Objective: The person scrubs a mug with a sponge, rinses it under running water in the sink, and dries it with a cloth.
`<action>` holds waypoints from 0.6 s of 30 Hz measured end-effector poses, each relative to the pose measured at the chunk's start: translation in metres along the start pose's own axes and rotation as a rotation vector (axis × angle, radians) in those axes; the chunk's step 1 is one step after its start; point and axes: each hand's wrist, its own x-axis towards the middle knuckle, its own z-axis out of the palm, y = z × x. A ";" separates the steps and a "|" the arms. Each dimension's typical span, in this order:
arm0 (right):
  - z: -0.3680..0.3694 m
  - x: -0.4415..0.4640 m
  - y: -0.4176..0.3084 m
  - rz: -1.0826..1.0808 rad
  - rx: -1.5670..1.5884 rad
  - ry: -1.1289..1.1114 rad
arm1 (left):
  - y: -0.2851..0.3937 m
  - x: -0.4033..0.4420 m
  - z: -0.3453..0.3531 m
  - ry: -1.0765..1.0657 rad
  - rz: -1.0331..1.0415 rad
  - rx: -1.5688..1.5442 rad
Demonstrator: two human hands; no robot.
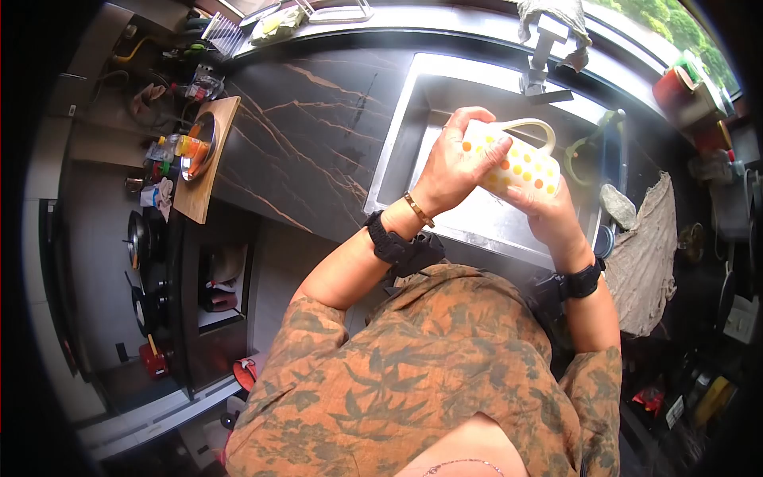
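A white mug (520, 163) with orange and yellow dots lies tilted on its side above the steel sink (389, 163), its handle pointing up and away. My left hand (461, 163) is wrapped round one end of it, thumb along the dotted side. At the other end, my right hand (544, 211) grips the mug from below and the right, some of its fingers hidden behind it. Beyond the mug stands the faucet (536, 75), with a grey cloth (568, 28) draped over its top.
To the right of the sink lie a beige cloth (648, 254) and a pale sponge-like item (617, 207). A green-rimmed clear item (588, 155) is at the sink's right side. On the left, a wooden board (214, 155) holds a round plate.
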 end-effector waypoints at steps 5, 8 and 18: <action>0.008 0.001 -0.013 0.027 0.144 0.078 | 0.001 -0.001 -0.006 -0.089 0.301 0.044; -0.003 0.008 -0.001 0.093 0.213 0.281 | 0.000 -0.002 -0.005 -0.070 0.245 0.026; 0.007 -0.009 -0.004 -0.124 -0.642 -0.149 | -0.020 0.001 0.011 -0.006 -0.255 -0.500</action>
